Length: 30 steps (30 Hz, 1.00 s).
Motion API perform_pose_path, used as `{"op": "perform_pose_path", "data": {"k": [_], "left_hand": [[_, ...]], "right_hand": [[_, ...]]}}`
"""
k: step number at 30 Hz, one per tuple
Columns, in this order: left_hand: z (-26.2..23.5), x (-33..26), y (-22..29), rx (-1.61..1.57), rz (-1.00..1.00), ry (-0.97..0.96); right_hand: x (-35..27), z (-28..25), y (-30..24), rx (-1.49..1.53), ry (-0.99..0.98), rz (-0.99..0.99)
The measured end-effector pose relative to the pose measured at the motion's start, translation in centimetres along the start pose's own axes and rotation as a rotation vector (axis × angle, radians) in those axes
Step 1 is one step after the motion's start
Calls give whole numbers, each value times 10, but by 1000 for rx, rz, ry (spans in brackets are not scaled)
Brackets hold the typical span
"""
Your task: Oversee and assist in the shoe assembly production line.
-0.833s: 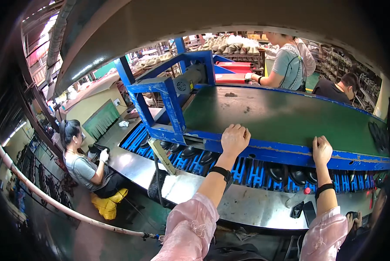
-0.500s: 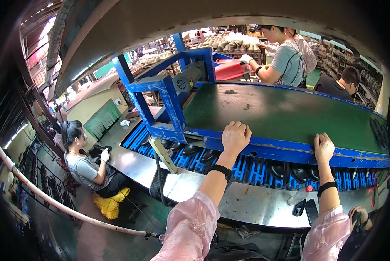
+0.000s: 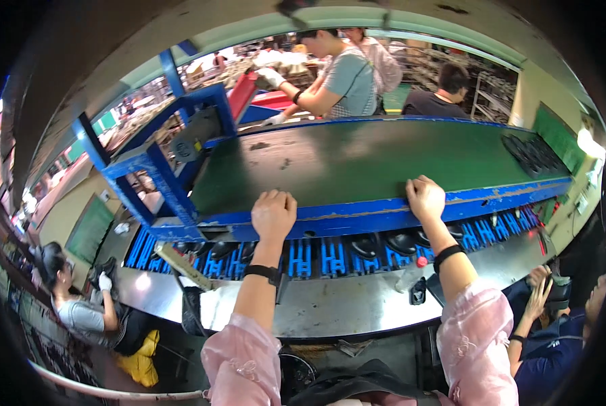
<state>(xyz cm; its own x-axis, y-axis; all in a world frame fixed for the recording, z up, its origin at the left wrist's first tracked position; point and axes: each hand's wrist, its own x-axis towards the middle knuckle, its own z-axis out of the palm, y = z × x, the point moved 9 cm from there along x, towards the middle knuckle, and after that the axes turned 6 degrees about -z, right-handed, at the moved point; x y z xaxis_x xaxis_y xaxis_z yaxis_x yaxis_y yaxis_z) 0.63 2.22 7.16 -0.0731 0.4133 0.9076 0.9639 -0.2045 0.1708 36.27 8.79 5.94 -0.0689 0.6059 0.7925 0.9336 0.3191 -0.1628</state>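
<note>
A long conveyor with a dark green belt and a blue painted frame runs across in front of me. My left hand rests with fingers curled over the blue near edge of the frame. My right hand lies the same way on that edge, further right. Both wrists wear black bands, and both forearms come up from pink sleeves. Neither hand holds a loose object. Several dark shoe soles lie on the belt at the far right.
Below the belt, blue racks hold dark shoe parts above a steel shelf. A person in a grey shirt works across the belt by a red tray. Others sit at lower left and lower right.
The view has shifted closer to the conveyor. Both hands stay on the blue edge. The person opposite has moved hands over the red tray.
</note>
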Motion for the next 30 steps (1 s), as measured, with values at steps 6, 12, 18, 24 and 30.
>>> {"op": "perform_pose_path", "data": {"k": [6, 12, 18, 24, 30], "left_hand": [[1, 2, 8, -4, 35, -10], [17, -2, 10, 13, 31, -73], [10, -2, -3, 77, 61, -93], [23, -5, 7, 61, 59, -151], [26, -7, -7, 107, 64, -149]], "right_hand": [[-1, -8, 4, -26, 15, 25], [-3, -17, 9, -15, 70, 6], [2, -8, -7, 64, 119, -7], [-3, -17, 7, 41, 130, 13], [-3, -12, 4, 74, 166, 28]]}}
